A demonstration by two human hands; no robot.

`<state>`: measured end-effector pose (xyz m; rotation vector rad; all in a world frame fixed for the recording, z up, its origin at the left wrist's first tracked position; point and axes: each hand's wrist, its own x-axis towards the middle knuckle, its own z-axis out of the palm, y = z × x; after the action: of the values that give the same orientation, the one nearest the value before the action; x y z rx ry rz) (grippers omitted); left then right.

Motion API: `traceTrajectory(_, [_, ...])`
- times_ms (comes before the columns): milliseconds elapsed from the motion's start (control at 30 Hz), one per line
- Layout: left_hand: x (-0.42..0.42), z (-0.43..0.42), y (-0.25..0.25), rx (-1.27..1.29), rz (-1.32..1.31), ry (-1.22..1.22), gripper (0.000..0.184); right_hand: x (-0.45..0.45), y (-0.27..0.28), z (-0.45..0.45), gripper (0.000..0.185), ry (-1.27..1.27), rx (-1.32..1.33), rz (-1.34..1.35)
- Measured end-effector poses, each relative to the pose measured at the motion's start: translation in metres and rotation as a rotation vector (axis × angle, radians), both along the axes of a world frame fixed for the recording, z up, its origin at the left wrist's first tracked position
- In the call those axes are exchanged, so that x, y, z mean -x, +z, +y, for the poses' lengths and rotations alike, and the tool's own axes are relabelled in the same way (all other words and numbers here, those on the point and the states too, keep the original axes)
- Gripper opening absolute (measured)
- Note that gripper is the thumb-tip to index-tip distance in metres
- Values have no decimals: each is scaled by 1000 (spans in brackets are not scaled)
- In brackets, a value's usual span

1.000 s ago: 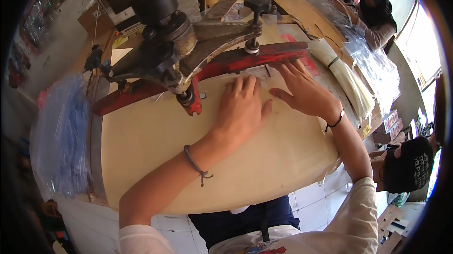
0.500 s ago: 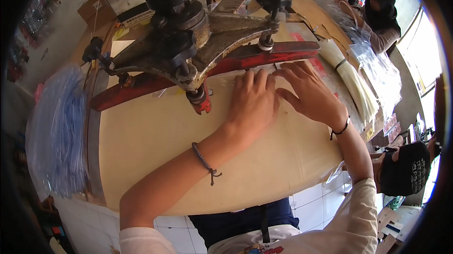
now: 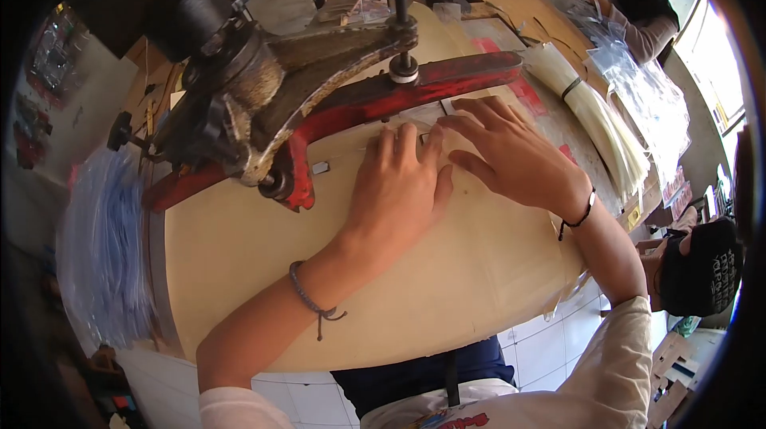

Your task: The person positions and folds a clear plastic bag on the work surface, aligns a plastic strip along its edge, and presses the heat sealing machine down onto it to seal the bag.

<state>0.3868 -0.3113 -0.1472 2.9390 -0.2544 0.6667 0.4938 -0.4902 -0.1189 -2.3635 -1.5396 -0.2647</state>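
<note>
My left hand (image 3: 391,190) lies palm down on the tan sheet (image 3: 263,269), its fingertips near the front edge of the red bar (image 3: 447,76). To its right, my right hand (image 3: 515,154) reaches in from the side, fingers spread and fingertips by a thin strip below the bar. Both hands have their fingers apart, and nothing is visible in either. The red bar hangs from a dark metal press head (image 3: 239,94) with black knobs. A small pale rectangular piece (image 3: 321,167) rests on the sheet left of my left hand. Whatever lies under my fingertips is hidden.
Bundled clear bluish plastic (image 3: 104,245) hangs at the left edge. A tied bundle of pale strips (image 3: 590,114) lies at the right, beside clear plastic bags (image 3: 650,102). One person (image 3: 638,6) is at the upper right, another in a black cap (image 3: 702,269) at the right.
The view has shifted, so the press head appears further left. My hands stay by the bar, with small shifts of the fingers. The pale piece shows more clearly.
</note>
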Motion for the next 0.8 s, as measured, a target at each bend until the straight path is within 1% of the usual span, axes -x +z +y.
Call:
traceTrajectory(133, [4,0,2,-42,21,-5,52,-1,-1,-1,40,-8,-2,7])
traceTrajectory(267, [7,-3,-1,-2,13,6,55,1,5,1,43,-13,55,72])
traceTrajectory(367, [8,-2,2,17,27,-5,57,1,3,2,41,-27,23,-6])
traceTrajectory(467, [6,-2,3,82,66,-8,56,9,4,6,44,-71,16,-6])
traceTrajectory(567, [4,-2,-8,36,-7,32,60,16,4,9,48,-105,56,-151])
traceTrajectory(600, [3,-3,-12,9,-37,42,61,18,5,10,49,-91,58,-135])
traceTrajectory(667, [3,-5,-15,57,-29,58,63,21,11,9,50,-70,67,-110])
traceTrajectory(700, [3,-8,-14,72,-31,64,63,19,10,9,48,-4,45,-87])
traceTrajectory(800, [5,-9,-9,91,-21,62,60,16,3,11,42,59,8,-24])
